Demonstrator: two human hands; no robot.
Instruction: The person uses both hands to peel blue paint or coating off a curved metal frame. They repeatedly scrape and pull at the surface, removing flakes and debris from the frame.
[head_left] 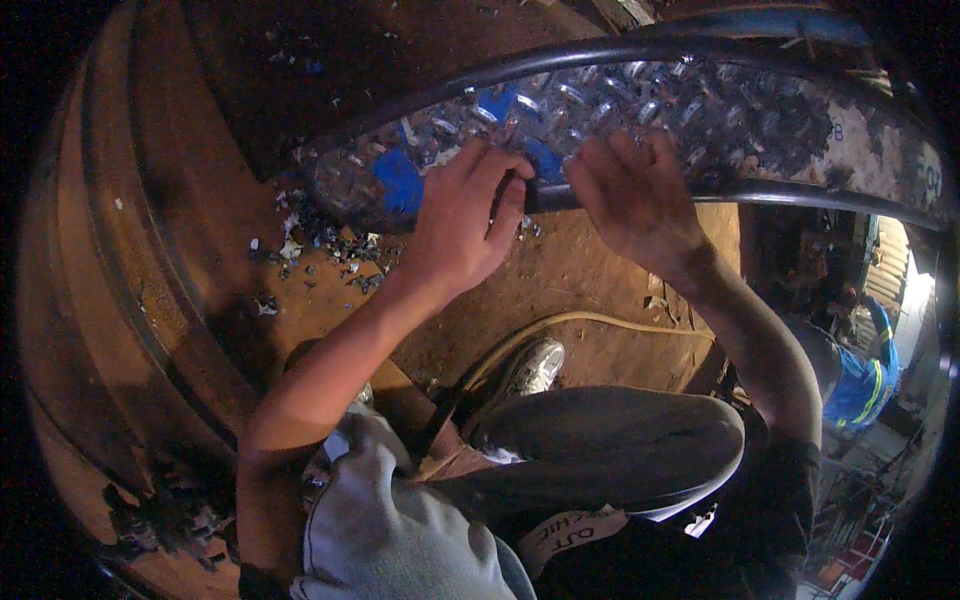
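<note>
A long metal tread plate (745,125) with raised bumps and a dark rounded rim lies across the upper part of the view. Patches of blue film (400,181) and pale, scuffed residue cling to it. At its near edge my left hand (465,215) is closed, thumb drawn toward the curled fingers. Just to its right, my right hand (635,200) rests at the plate with its fingers bent inward. Between the two hands a blue patch shows on the plate. Whatever either hand pinches is hidden by the fingers.
Small torn scraps (290,245) lie on the brown floor below the plate's left end. A yellowish hose (580,317) curves past my shoe (537,366). At the right, another person in blue clothing (865,385) is nearby. Long brown metal beams (110,260) run down the left side.
</note>
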